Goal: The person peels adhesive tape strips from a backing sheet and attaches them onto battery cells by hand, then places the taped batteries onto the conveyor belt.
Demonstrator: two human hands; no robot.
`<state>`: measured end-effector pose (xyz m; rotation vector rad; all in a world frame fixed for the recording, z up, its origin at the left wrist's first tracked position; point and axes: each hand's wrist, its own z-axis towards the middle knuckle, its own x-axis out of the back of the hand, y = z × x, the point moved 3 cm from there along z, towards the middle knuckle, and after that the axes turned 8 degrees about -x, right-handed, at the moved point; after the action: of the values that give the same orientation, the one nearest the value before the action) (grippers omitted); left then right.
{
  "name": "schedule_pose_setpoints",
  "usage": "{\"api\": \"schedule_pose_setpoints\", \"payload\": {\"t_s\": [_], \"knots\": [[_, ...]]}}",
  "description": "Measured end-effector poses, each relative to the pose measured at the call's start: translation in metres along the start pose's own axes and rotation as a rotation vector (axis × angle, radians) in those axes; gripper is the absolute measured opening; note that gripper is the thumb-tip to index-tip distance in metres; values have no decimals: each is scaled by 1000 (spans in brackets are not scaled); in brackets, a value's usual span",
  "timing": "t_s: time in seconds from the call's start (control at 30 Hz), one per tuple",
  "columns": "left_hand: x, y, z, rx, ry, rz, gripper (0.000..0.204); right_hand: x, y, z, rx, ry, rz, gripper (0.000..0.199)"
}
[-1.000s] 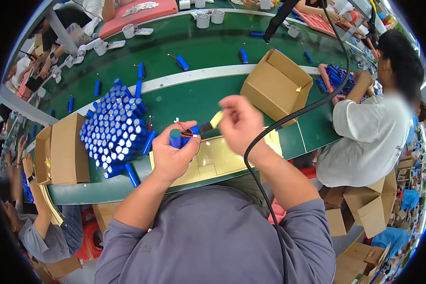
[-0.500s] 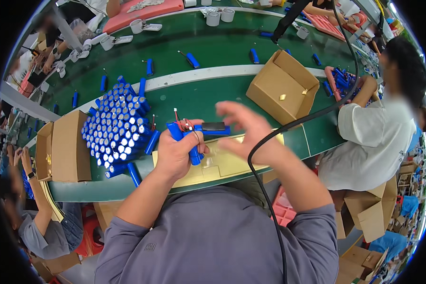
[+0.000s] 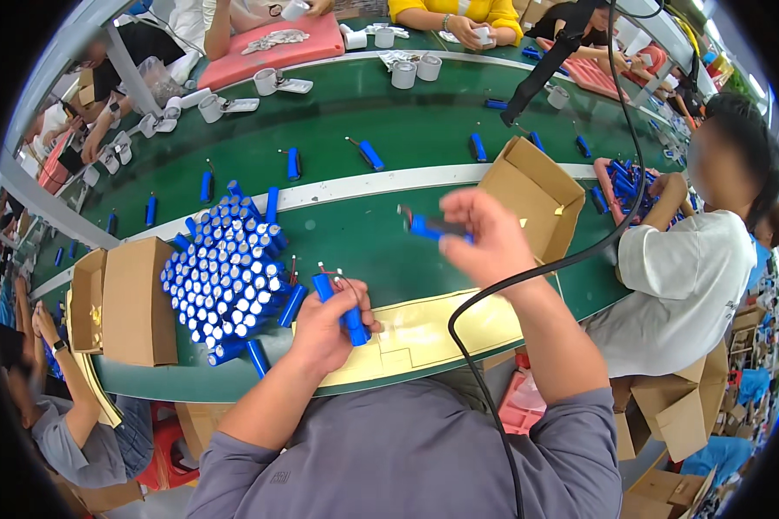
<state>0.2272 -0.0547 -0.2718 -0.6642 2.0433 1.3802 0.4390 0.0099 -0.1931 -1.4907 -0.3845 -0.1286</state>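
Note:
My left hand (image 3: 327,327) is closed round a blue cylindrical battery pack (image 3: 352,323) with thin wires at its upper end, over the yellow sheet's left part. Farther off and to the right, my right hand (image 3: 491,238) pinches another blue battery pack (image 3: 424,227), which has a black patch and a short wire lead at its left end. This pack is raised above the green bench (image 3: 363,229), apart from the left one. Left of my hands stands a dense cluster of blue cells (image 3: 225,268) with silvery ends, and several loose packs lie beside it.
A yellow sheet (image 3: 450,333) lies along the near edge. Open cardboard boxes stand at right (image 3: 537,195) and left (image 3: 138,303). A black cable (image 3: 571,258) hangs across my right forearm. Blue packs dot the green far strip (image 3: 424,112); a co-worker (image 3: 688,268) sits at right.
My right hand was spread beside the patched pack near my left hand; now it grips that pack, lifted away to the far right. The view has tilted up, showing more far side.

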Motion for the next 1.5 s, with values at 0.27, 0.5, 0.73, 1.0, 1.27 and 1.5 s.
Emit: {"api": "schedule_pose_setpoints", "payload": {"t_s": [0.27, 0.5, 0.73, 1.0, 1.27, 1.5], "knots": [[-1, -7, -3, -47, -37, -111, 22, 9, -9, 98, 354, 631, -423, 46], [3, 3, -3, -222, 74, 17, 20, -75, 32, -27, -199, -221, 225, 31], [-4, -2, -5, -150, 73, -55, 22, -98, 39, -53, -173, -132, 482, 21], [5, -6, -11, -237, 47, 27, 23, -94, 30, -66, -274, -92, 434, 12], [11, 0, -22, -230, 3, 219, 20, -97, 32, -77, -416, -182, 564, 12], [27, -9, -15, -356, 89, 130, 12, -89, 53, -102, 327, 43, -666, 22]]}}
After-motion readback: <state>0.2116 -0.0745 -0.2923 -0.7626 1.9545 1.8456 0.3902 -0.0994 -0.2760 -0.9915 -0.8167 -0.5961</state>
